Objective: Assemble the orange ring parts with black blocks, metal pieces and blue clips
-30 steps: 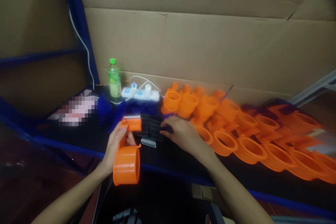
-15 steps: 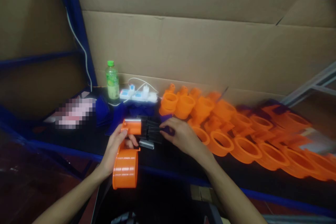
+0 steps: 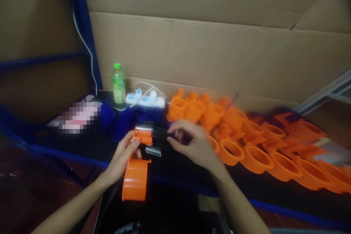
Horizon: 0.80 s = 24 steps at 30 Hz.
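My left hand (image 3: 122, 155) grips an orange plastic part (image 3: 136, 178), a round drum below with a boxy neck (image 3: 142, 135) on top, held over the front edge of the dark table (image 3: 90, 142). My right hand (image 3: 189, 143) pinches a thin black piece (image 3: 159, 134) whose end reaches the orange neck. Under them a stack of black pieces (image 3: 160, 144) and a small silver metal clip (image 3: 153, 150) lie on the table.
Several more orange parts (image 3: 246, 139) lie in rows across the table's right side. At the back left stand a green-capped drink bottle (image 3: 119, 84) and a white power strip (image 3: 142, 98) with plugs. Cardboard sheets (image 3: 208, 47) wall off the back; a blue shelf frame (image 3: 79, 33) rises at left.
My right hand has lifted off the black stack with one black piece pinched in its fingers. The left hand has raised and tilted the orange part slightly toward it.
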{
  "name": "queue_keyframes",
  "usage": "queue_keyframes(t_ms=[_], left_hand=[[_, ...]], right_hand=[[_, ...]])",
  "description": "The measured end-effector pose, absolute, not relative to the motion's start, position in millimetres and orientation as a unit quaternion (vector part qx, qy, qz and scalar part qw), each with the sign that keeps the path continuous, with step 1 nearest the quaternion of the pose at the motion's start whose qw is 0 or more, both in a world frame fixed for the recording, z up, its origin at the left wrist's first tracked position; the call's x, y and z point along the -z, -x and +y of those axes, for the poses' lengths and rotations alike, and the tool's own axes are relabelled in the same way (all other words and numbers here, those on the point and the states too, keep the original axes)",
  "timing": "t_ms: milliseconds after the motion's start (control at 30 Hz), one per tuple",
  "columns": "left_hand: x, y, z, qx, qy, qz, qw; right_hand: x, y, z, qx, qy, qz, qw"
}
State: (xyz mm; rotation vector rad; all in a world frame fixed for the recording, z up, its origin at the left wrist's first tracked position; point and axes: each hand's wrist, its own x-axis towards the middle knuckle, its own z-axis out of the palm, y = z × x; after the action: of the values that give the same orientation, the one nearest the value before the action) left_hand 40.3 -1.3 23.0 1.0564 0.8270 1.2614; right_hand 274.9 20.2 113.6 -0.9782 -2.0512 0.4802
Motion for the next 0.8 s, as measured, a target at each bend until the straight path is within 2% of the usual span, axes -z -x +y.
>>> queue_keyframes(t_ms=[200,500,800], left_hand=[[-20.6,-38.2,0.5,-0.502,-0.527,0.324,0.604],[-25.3,-38.4,1.1,-0.513,-0.506,0.289,0.63],[-30.5,-38.9,1.1,-0.518,-0.403,0.296,0.694]], right_hand=[[-108.0,-250.8,19.4,-0.14,0.328,-0.863,0.357],[-88.3,-245.7,23.8,-0.01,0.267,-0.874,0.406],[-93.6,-247.2,23.5,-0.033,0.27,-0.862,0.428]])
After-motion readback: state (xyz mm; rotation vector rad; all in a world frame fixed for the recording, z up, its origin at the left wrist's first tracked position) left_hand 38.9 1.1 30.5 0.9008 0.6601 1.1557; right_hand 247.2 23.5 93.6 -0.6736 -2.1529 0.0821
